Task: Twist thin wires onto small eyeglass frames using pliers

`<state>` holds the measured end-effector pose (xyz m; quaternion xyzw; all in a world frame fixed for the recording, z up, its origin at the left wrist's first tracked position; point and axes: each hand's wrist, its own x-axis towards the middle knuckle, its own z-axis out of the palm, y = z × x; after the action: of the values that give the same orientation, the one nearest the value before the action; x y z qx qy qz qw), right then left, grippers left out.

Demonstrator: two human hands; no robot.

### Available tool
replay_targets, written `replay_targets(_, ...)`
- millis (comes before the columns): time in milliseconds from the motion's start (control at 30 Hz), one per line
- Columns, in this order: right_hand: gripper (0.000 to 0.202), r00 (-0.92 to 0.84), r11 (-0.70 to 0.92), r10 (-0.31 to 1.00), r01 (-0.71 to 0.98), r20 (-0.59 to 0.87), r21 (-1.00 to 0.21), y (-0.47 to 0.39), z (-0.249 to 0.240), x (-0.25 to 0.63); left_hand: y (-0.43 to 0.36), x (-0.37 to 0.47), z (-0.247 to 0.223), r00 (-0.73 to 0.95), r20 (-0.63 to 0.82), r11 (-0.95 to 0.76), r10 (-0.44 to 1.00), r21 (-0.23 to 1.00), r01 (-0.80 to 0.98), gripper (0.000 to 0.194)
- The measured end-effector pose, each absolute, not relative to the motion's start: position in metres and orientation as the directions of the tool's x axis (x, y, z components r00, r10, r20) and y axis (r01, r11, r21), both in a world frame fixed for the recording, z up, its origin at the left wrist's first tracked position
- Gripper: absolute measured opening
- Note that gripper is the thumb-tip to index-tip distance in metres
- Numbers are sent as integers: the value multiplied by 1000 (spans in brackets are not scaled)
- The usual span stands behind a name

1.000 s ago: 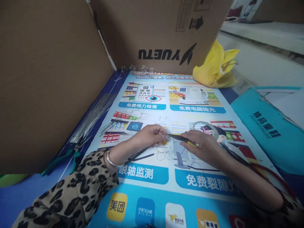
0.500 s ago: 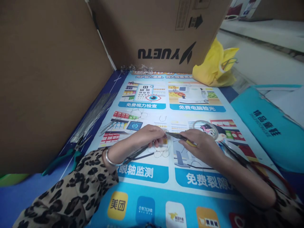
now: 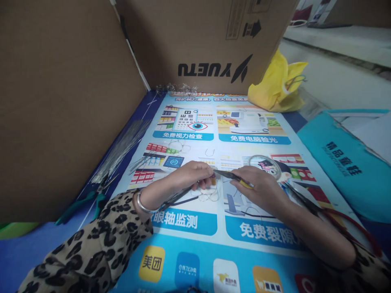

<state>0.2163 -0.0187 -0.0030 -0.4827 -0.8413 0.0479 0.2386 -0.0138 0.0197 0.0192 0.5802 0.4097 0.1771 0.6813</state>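
Note:
My left hand (image 3: 193,175) is closed, its fingertips pinched on a thin wire. Fine loops of that wire (image 3: 210,196) show just below the fingers, over the printed sheet. In my right hand (image 3: 259,185) is a pair of pliers (image 3: 228,174) with dark pointed jaws and yellow-coated grips. The jaw tips reach my left fingertips; what lies between them is too small to make out. A small bent wire piece (image 3: 209,152) and more wire loops (image 3: 179,145) lie on the sheet beyond my left hand.
Straight wires (image 3: 119,150) lie at the left near green-handled cutters (image 3: 99,195). Red-handled scissors (image 3: 308,203) lie partly under my right forearm, beside a roll of clear tape or wire (image 3: 276,167). Cardboard (image 3: 214,40) walls the back and left. A yellow bag (image 3: 275,91) and turquoise box (image 3: 339,162) stand right.
Both hands and the pliers stay almost in place. The wire loops below my left fingers have shifted slightly.

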Motion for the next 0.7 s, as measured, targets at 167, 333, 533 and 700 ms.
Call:
replay_targets(167, 25, -417, 522, 841, 792, 346, -315, -20, -4, 216, 20, -12, 16, 591, -355, 237, 724, 933, 269, 25)
replay_targets(333, 23, -414, 522, 841, 791, 348, -319, -20, -4, 215, 19, -10, 18, 551, -372, 241, 747, 924, 298, 18)
replay_targets(533, 24, -405, 519, 840, 792, 360, -320, -20, -6, 215, 20, -9, 16, 536, -364, 250, 762, 928, 275, 15)
replay_targets(700, 25, -409, 525, 833, 796, 373, -301, -21, -7, 213, 19, -9, 12, 535, -352, 263, 768, 935, 238, 14)
